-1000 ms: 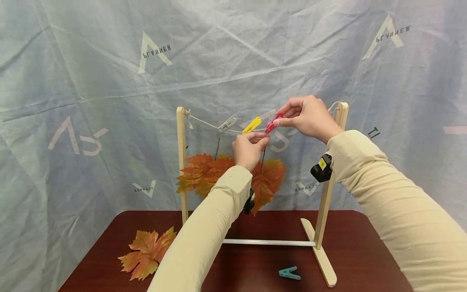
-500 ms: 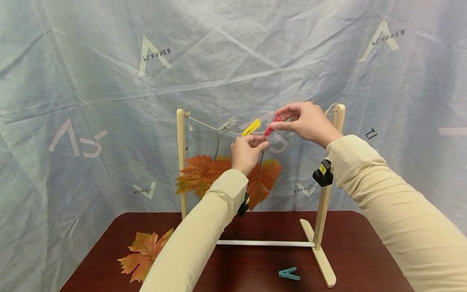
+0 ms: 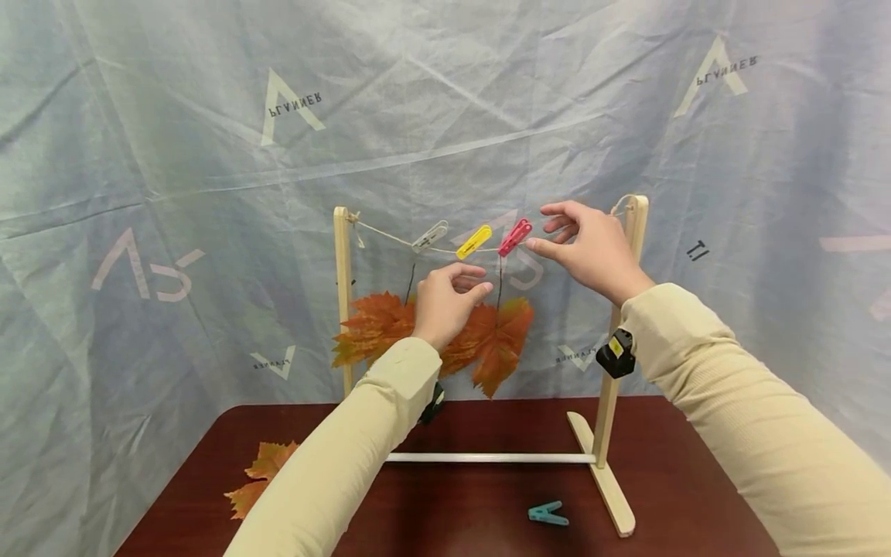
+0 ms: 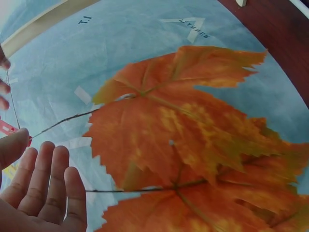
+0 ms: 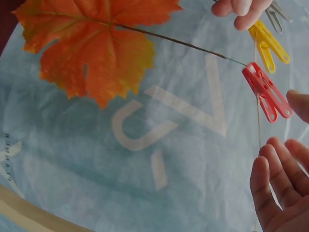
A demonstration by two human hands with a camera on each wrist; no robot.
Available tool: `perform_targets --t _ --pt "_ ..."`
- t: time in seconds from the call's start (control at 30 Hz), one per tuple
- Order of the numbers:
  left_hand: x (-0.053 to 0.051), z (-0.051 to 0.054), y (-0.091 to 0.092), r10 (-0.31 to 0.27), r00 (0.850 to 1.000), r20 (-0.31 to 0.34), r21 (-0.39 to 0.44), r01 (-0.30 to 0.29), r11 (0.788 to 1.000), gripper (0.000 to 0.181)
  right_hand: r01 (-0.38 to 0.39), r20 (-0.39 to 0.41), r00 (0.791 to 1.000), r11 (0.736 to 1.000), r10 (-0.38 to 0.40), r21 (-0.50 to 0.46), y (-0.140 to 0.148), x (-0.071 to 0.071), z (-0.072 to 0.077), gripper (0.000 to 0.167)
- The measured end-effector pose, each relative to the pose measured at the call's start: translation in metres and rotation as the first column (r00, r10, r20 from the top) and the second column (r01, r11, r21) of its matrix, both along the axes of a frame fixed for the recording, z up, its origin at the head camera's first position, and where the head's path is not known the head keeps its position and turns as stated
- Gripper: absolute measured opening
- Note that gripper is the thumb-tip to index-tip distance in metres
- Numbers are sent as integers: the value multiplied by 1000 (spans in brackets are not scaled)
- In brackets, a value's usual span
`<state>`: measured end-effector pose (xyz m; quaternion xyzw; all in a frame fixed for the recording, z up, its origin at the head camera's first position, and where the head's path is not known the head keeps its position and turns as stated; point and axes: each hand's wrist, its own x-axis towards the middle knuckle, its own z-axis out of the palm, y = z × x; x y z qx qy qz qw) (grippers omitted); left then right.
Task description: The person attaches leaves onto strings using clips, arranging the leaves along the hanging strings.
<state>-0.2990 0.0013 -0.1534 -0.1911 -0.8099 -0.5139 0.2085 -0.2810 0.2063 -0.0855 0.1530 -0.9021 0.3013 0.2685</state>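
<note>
A red clothespin (image 3: 515, 237) clips the dark stem of an orange maple leaf (image 5: 91, 43) to the string (image 3: 384, 233). My right hand (image 3: 588, 246) is just right of that pin, thumb and fingers spread apart and off it. Below the string, my left hand (image 3: 448, 303) has loosely bent fingers and holds nothing; it covers part of the hanging leaves. Farther left on the string sit a yellow clothespin (image 3: 475, 242) and a grey-white clothespin (image 3: 430, 237). In the left wrist view, another leaf (image 4: 193, 208) overlaps the first.
The string spans two posts of a wooden stand (image 3: 605, 425) with a white crossbar (image 3: 487, 458). A teal clothespin (image 3: 548, 514) lies on the dark red table (image 3: 445, 510). One leaf (image 3: 254, 480) lies at left, partly behind the left sleeve. A grey cloth hangs behind.
My right hand has let go of the red clothespin and drawn back to the right. My left hand has released the stem and moved down and left. The leaf now hangs from the pin.
</note>
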Motion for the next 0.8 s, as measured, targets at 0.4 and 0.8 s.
perform_targets --t 0.4,0.8 --pt "17 -28 -45 -27 999 -45 31 28 999 23 0 17 1000 1000 0 -12 12 18 -48 58" --pt "31 -65 -103 11 999 -51 -28 -13 1000 24 -45 70 996 998 48 -50 19 38 -101 52"
